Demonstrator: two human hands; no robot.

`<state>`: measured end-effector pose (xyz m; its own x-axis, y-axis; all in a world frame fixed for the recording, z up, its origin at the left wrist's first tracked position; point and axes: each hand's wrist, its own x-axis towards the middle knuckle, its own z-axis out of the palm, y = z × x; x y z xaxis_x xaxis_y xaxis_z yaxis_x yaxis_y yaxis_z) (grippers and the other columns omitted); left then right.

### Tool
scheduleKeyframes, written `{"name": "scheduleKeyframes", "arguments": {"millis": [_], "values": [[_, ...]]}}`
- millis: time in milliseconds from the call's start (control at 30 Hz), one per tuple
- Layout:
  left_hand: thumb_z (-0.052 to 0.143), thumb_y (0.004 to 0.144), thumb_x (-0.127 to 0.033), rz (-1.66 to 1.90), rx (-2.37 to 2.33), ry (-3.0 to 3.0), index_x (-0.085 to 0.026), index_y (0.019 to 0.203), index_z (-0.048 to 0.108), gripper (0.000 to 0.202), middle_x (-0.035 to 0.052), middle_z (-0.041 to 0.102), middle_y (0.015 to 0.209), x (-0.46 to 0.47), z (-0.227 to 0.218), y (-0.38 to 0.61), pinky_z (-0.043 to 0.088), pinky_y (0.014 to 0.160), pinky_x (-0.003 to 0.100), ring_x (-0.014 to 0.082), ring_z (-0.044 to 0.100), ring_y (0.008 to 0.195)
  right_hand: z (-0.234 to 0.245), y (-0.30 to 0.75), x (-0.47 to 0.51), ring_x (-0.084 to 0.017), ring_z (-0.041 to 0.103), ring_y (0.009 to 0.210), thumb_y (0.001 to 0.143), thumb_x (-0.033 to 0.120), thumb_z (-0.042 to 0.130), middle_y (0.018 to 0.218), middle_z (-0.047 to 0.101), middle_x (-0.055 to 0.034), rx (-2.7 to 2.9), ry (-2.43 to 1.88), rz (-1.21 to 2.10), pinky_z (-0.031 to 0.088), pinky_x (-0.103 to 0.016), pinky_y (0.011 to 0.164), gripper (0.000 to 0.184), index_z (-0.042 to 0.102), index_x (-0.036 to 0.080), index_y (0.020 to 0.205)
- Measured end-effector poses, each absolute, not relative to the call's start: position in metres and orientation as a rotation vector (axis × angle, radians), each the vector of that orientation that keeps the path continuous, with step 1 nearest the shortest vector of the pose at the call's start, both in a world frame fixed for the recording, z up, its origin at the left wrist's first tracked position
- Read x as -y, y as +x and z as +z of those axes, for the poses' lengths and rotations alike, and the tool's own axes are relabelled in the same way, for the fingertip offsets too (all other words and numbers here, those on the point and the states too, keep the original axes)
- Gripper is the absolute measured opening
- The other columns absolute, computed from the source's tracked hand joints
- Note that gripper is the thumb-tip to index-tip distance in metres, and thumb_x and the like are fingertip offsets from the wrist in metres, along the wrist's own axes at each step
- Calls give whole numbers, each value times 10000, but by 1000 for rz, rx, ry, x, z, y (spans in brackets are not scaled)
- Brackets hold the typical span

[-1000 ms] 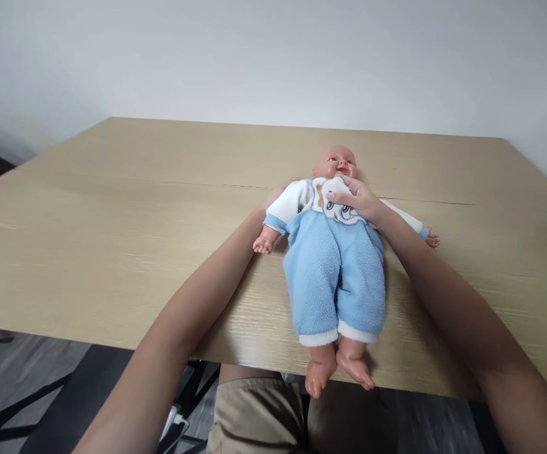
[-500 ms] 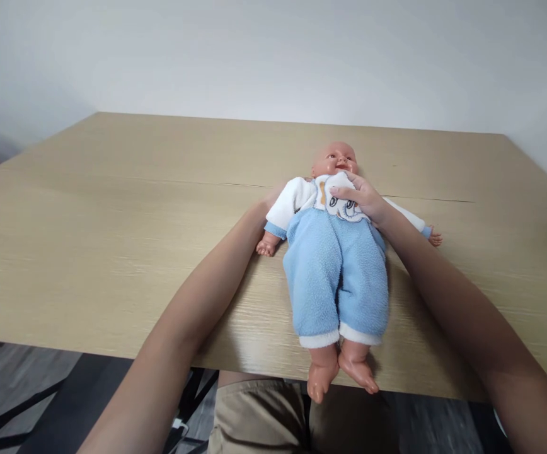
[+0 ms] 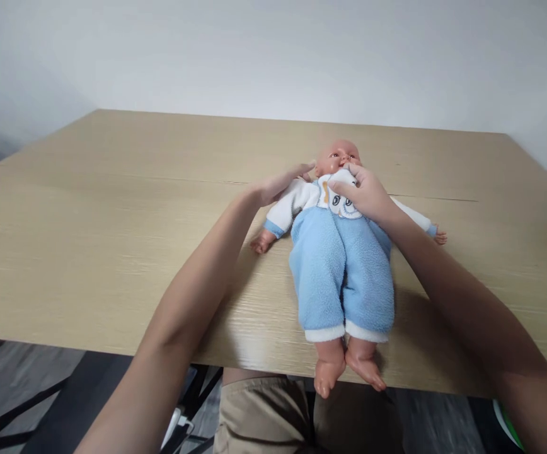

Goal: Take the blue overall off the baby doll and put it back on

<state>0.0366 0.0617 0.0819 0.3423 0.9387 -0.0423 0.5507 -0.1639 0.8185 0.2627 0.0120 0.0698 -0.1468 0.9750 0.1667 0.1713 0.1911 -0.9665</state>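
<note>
A baby doll (image 3: 344,271) in a white top and fuzzy light-blue trousers lies on its back on the wooden table. Its feet reach past the near edge, and its arms are spread. My right hand (image 3: 370,192) curls over the chest, thumb on the cartoon patch (image 3: 344,205) and fingers at the collar under the chin; the cloth there is partly hidden. My left hand (image 3: 283,184) is beside the doll's shoulder, above its sleeve, with fingers stretched out toward the side of the head.
The wooden table (image 3: 113,239) spreads wide to both sides, with a seam across it. Behind it rises a pale wall (image 3: 273,57). Below the near edge are my legs in khaki trousers (image 3: 259,413) and dark table or chair legs.
My left hand has come up from behind the doll's sleeve, its fingers now showing near the head. My right hand stays at the chest. The doll appears slightly farther right in view.
</note>
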Motion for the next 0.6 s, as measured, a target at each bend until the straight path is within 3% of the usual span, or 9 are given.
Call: {"name": "scheduleKeyframes", "arguments": {"millis": [100,200,267,433,600], "values": [[690,1016,-663,489,-1218,1757,-212,1143,699,469,77,763,1100,-64,87,28,596,820,343,279,740,1036,69,261,-13,-195,568,774,841,389,832,789,591,13,1621,-1219,833,472,-340,700,274,592,258,835],[824,868,-648,366,-1154,1775,-264,1253,645,572,55,746,1126,-66,89,22,548,777,306,273,724,1042,71,262,-12,-195,560,764,871,320,772,786,586,10,1665,-1267,770,445,-340,684,213,574,253,831],[805,859,-667,322,-1121,1813,-283,1328,644,627,63,749,1194,-66,89,20,555,820,317,279,713,1093,74,266,-11,-191,552,747,875,301,770,778,587,10,1690,-1311,757,429,-338,673,214,568,249,823],[684,939,-638,242,-1073,1973,-323,1486,631,633,67,705,1507,-62,93,18,532,1096,355,282,638,1355,80,275,-8,-209,553,759,881,321,800,781,617,-3,1746,-1469,635,424,-356,712,249,576,250,799],[630,943,-674,101,-1122,2094,-341,1615,539,755,61,647,1630,-63,96,6,524,1131,338,272,626,1405,77,275,-9,-224,565,759,903,353,790,761,636,-16,1787,-1547,578,410,-363,705,270,567,254,788]]}}
